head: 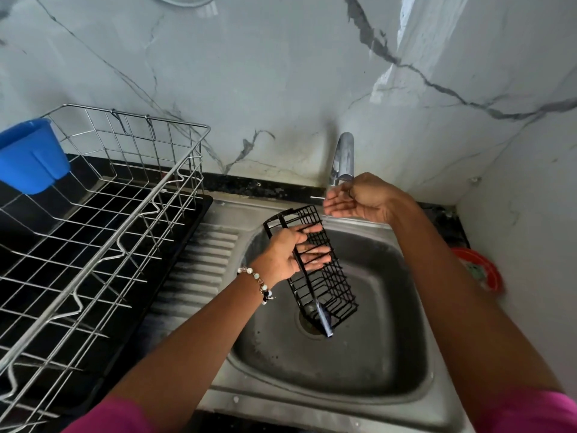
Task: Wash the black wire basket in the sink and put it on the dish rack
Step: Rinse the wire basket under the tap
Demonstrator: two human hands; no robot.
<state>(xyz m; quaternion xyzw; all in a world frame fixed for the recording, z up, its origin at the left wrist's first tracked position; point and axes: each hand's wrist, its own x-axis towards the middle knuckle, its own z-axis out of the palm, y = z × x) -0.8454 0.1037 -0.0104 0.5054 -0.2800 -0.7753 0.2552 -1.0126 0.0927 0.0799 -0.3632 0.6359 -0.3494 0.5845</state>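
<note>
The left hand (282, 256) holds the black wire basket (315, 270) tilted over the steel sink (402, 348) — its fingers reach inside the wires. The right hand (359, 198) is relaxed and empty, palm up under the faucet (343, 157). The dish rack (103, 214) stands on the counter at left.

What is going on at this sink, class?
A person is washing a black wire basket over the steel sink. The left hand holds the basket tilted above the drain, fingers through its wires. The right hand is cupped, palm up, under the tap, holding nothing. The dish rack on the left holds no basket yet; a blue cup hangs on its edge.
</note>
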